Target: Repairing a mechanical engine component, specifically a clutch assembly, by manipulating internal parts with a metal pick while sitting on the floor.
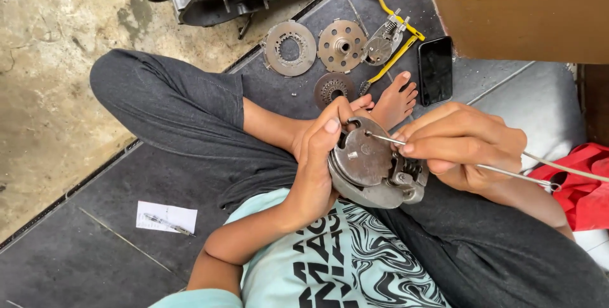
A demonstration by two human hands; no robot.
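Metal discs [317, 48] lie beyond the feet, phone [436, 70] to their right.

1. Left hand [319, 156] grips the round metal clutch part [371, 167] over the lap.
2. Right hand [466, 146] pinches a thin wire hook [387, 138], tip touching the part.
3. Three metal discs [290, 48] and a dark phone [435, 70] lie on the floor.

Soft, even daylight, bright enough throughout; shadows faint and diffuse, mild glare on the metal, sharp focus, no blur
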